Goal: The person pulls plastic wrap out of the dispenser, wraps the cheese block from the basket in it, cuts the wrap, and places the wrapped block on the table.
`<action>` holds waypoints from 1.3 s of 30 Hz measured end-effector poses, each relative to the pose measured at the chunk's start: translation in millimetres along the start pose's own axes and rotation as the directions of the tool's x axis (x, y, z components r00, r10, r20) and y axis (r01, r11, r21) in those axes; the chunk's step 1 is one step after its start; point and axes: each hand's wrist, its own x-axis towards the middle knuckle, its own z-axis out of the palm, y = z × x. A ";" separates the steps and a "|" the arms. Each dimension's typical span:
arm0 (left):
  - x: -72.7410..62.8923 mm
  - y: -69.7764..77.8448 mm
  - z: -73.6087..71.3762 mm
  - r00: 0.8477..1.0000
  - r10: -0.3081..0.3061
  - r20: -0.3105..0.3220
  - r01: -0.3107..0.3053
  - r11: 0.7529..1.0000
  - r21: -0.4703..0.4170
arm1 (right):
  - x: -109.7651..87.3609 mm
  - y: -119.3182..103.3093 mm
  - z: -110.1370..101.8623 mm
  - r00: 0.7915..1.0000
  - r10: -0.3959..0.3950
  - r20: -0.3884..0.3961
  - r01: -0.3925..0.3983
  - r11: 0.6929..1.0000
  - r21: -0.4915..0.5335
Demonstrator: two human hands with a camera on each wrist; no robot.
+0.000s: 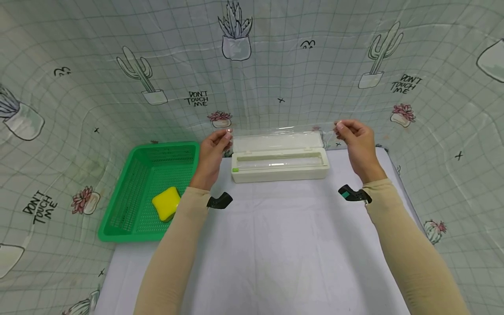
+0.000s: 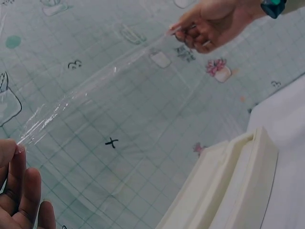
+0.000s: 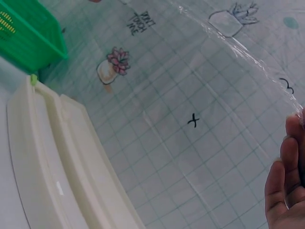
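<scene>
A sheet of clear plastic wrap (image 2: 95, 81) is stretched between my two hands. My left hand (image 1: 212, 153) pinches one corner of it between thumb and forefinger. The opposite corner is pinched by my right hand (image 1: 357, 146), raised at about the same height. Below the sheet, a white plastic wrap dispenser box (image 1: 280, 173) lies lengthwise on the table, its lid (image 1: 277, 141) tipped back. A roll of wrap (image 1: 279, 162) shows inside the box. In the right wrist view the wrap's upper edge runs taut to my right fingers (image 3: 290, 157).
To the left stands a green basket (image 1: 106, 218) with a yellow sponge (image 1: 165, 203) in it. White cloth covers the table (image 1: 283, 253). A curtain (image 1: 275, 78) printed with cacti hangs behind and along both sides.
</scene>
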 end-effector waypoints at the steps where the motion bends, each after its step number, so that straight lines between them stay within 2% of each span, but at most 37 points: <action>1: 0.0 0.2 0.0 1.000 0.003 0.000 -0.003 1.000 -0.003 | 0.0 -0.6 0.0 1.000 -0.004 0.001 0.004 1.000 0.008; 9: 0.9 1.7 -1.4 1.000 0.024 0.001 -0.024 1.000 0.000 | -0.5 -4.9 0.5 1.000 -0.018 0.008 0.018 1.000 0.008; 19: -4.8 9.1 -2.5 0.999 0.036 0.029 -0.036 0.999 0.015 | -1.7 -11.1 0.6 0.999 -0.044 0.005 0.044 0.998 0.052; 31: -13.9 13.7 -3.1 0.997 0.065 0.034 -0.064 0.997 -0.034 | -14.1 -17.6 -2.3 0.997 -0.079 0.008 0.078 0.993 0.085; 39: -21.2 15.1 -5.1 0.997 0.074 0.034 -0.074 0.997 0.002 | -23.0 -22.5 -3.6 0.994 -0.102 0.030 0.100 0.992 0.084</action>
